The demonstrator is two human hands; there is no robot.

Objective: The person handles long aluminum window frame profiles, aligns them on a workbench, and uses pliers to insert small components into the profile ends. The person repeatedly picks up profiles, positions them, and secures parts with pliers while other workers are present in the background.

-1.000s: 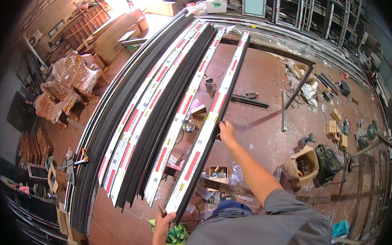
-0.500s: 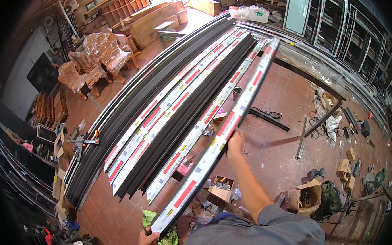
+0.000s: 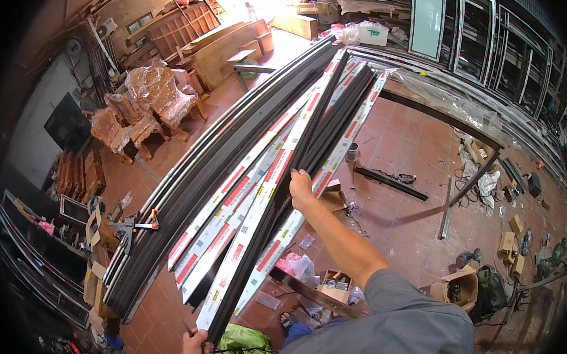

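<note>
Long white-faced profile lies slantwise over the row of similar profiles; whether it touches them, cannot tell. Left hand: grip clamped on the near end, beside a green bag. Right hand: grip closed around the right edge, near mid-length. Step in hand, as judged: angling the piece above the row. Next move likely calls for steady two-handed control, the far end being out of reach. Labelling: red blocks, small yellow marks, square codes on white; lettering present, not transcribed, finest print too small to read.
</note>
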